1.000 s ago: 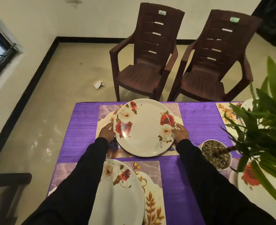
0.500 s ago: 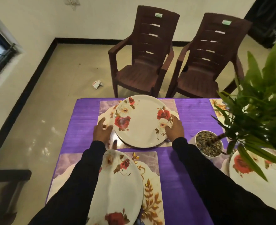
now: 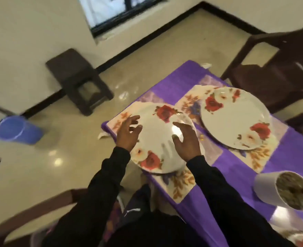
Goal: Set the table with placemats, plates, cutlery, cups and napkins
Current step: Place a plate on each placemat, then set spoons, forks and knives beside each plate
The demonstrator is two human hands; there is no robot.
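While both my hands hovered over the near plate [image 3: 162, 139], I was in the plate-laying step of the job. My left hand [image 3: 128, 133] hung above the plate's left rim with its fingers [image 3: 134, 119] spread and loosely bent, gripping nothing; my right hand [image 3: 186, 139] was over the plate's right half, fingers straight and relaxed, and it also held nothing. Whether either hand actually touched the plate I could not tell, as the picture was blurred.

That plate lay on the near placemat [image 3: 181, 184] at the left corner of the counter [image 3: 289, 157], its left rim hanging out past the mat's edge. The far plate [image 3: 236, 120] sat on its own placemat [image 3: 261, 155] just beyond, the two plates close but apart.

I judged the plates on this side as good as set, so the near one needed at most a small nudge rightwards to centre it on its mat. After that the next move called for cutlery, cups and napkins, none of which I could see on the counter. The white pot of pebbles [image 3: 288, 189] stood near on the right, well clear of both plates.
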